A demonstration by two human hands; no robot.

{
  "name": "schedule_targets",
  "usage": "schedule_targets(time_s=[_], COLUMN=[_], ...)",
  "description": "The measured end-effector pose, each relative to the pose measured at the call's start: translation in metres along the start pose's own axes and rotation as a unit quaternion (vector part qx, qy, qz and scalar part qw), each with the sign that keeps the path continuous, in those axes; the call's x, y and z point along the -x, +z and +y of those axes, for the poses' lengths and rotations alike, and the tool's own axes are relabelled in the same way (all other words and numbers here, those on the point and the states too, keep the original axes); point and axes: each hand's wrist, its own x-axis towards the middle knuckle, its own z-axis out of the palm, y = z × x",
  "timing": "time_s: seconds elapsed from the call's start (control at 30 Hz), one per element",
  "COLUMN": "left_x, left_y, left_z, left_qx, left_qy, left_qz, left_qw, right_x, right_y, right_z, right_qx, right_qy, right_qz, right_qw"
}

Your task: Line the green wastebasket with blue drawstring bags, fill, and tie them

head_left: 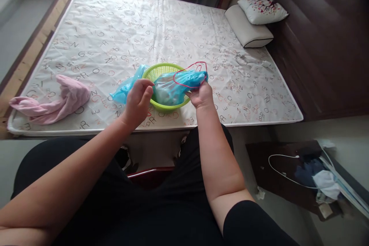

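Observation:
A green plastic basket (pixel 165 107) stands near the front edge of the mattress. Over it lies a blue translucent drawstring bag (pixel 170 86) with something pale inside, too veiled to name. My right hand (pixel 201 94) is closed round the gathered neck of this bag at the basket's right side. From the neck loops a thin red drawstring (pixel 187 85). My left hand (pixel 138 100) is by the basket's left rim, thumb and forefinger apart, fingertips close to the bag; whether they touch it is unclear. Another piece of blue plastic (pixel 122 90) lies behind that hand, left of the basket.
The mattress (pixel 121 27) is printed with letters. A pink cloth (pixel 67 98) lies at its left front. At the far right are a beige bolster (pixel 248 30) and a printed pillow (pixel 262 9). A brown surface (pixel 259 165) with a white cable (pixel 276 173) is at lower right.

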Motion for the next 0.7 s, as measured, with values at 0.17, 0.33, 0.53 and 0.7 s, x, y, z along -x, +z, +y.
schedule_targets(time_s=[0.17, 0.33, 0.53, 0.7], left_x=[0.002, 0.01, 0.002, -0.016], left_y=[0.022, 0.025, 0.018, -0.008], left_z=[0.0, 0.02, 0.034, 0.033], left_qx=[0.212, 0.449, 0.564, 0.443], left_qy=[-0.255, -0.369, -0.35, -0.383], left_qz=[-0.168, -0.216, -0.124, -0.028], left_qw=[0.928, 0.784, 0.737, 0.81], right_x=[0.017, 0.052, 0.067, 0.073], right_y=[0.02, 0.039, 0.049, 0.056], right_z=[-0.013, -0.012, 0.007, 0.013], right_qx=[-0.07, -0.082, -0.028, 0.037], right_qy=[0.003, 0.036, 0.109, 0.091], right_qz=[-0.06, -0.225, -0.331, -0.431], right_qw=[0.996, 0.97, 0.937, 0.897])
